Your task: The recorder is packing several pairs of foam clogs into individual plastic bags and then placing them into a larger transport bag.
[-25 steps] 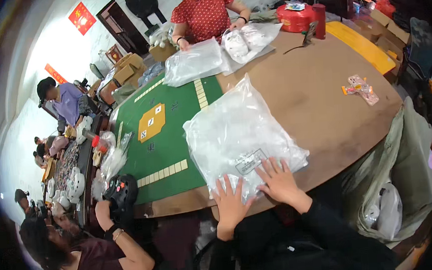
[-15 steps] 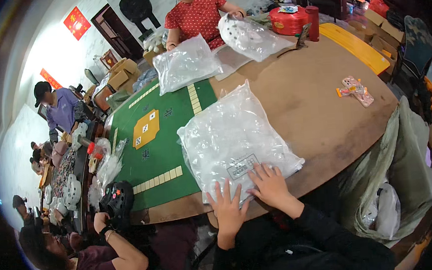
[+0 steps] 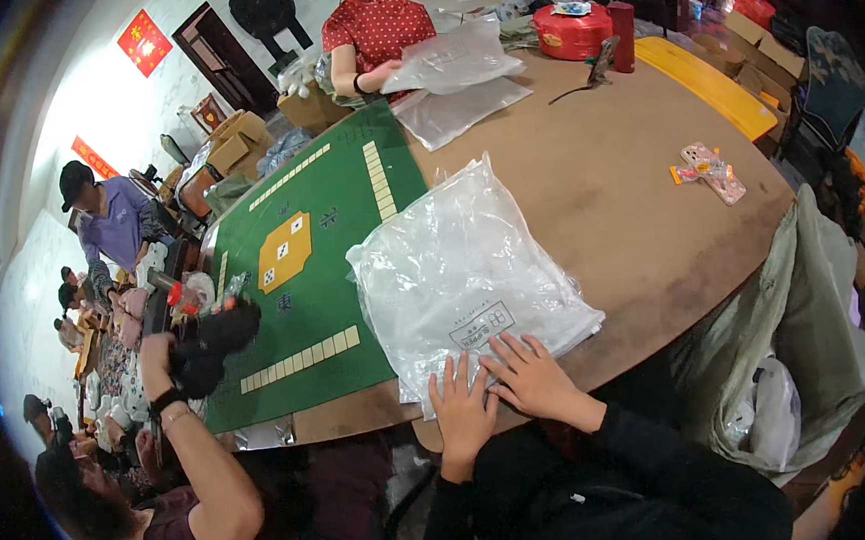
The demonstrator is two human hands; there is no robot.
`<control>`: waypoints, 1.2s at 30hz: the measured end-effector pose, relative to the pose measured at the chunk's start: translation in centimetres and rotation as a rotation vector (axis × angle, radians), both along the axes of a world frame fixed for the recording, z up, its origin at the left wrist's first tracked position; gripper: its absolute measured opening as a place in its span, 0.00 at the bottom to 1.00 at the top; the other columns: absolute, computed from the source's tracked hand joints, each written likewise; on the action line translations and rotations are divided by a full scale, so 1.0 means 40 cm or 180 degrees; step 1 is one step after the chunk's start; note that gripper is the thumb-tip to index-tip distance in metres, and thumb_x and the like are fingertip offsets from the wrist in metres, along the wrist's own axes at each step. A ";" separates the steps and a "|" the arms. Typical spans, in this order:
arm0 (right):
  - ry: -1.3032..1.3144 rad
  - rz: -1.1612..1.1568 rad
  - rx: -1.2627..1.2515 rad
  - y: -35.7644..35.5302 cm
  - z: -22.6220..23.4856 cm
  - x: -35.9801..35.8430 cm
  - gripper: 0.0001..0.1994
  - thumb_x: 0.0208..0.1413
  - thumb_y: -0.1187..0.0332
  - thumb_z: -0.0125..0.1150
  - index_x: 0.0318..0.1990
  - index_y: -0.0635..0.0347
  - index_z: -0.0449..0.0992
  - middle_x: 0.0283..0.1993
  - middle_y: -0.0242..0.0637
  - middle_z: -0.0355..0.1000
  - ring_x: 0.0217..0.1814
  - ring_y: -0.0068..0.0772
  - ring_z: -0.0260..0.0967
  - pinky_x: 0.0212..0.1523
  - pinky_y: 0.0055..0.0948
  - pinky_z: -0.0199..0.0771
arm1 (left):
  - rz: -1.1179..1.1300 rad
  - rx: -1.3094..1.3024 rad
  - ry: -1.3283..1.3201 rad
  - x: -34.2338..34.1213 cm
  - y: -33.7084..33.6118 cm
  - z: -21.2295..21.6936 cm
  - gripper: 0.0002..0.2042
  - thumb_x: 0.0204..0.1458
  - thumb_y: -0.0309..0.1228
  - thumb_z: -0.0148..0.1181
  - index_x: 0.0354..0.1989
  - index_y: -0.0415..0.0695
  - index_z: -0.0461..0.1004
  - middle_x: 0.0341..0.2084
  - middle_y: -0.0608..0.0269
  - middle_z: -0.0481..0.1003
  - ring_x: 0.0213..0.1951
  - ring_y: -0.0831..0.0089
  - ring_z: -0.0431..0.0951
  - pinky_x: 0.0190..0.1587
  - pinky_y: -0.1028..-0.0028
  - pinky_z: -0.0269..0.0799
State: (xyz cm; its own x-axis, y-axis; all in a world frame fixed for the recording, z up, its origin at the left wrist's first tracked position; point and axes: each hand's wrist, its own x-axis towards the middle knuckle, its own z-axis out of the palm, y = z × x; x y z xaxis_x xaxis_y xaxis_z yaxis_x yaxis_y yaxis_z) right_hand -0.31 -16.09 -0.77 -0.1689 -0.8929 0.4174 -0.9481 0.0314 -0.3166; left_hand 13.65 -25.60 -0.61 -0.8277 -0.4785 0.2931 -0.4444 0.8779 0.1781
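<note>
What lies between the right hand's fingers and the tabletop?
Plastic bags: in the head view, the right hand rests its fingers on them, over the tabletop.

The tabletop (image 3: 641, 245) bore a green mat (image 3: 319, 296) at left and a pink phone (image 3: 722, 181) at right; at the far side, a red tub (image 3: 574, 35) stood beside a red cylinder (image 3: 622, 38), near a yellow board (image 3: 709, 88).

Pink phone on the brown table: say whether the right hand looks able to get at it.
Probably yes, with a stretch: the right hand rests open on a plastic bag, and only tabletop shows between the bag and the phone.
</note>
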 end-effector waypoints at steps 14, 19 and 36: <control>-0.0075 0.0042 -0.0018 -0.001 -0.002 0.004 0.23 0.58 0.55 0.51 0.58 0.55 0.66 0.64 0.47 0.58 0.68 0.46 0.51 0.65 0.48 0.48 | -0.0005 -0.0183 0.0111 0.006 -0.009 -0.015 0.20 0.47 0.37 0.56 0.51 0.46 0.72 0.59 0.53 0.62 0.63 0.54 0.56 0.64 0.50 0.42; -0.0072 0.0011 -0.0024 0.002 -0.003 0.000 0.23 0.57 0.55 0.52 0.58 0.55 0.66 0.63 0.46 0.59 0.68 0.46 0.51 0.64 0.48 0.48 | -0.0024 -0.0115 0.0109 -0.002 -0.006 -0.011 0.20 0.47 0.36 0.57 0.51 0.46 0.73 0.60 0.53 0.62 0.63 0.54 0.56 0.63 0.50 0.43; -0.1472 0.0911 0.1020 -0.022 0.215 -0.176 0.23 0.55 0.58 0.57 0.55 0.59 0.68 0.47 0.49 0.72 0.49 0.48 0.71 0.48 0.38 0.70 | -0.0003 0.0103 0.0367 -0.002 -0.001 0.006 0.27 0.44 0.44 0.62 0.56 0.55 0.69 0.59 0.53 0.63 0.61 0.53 0.59 0.62 0.49 0.46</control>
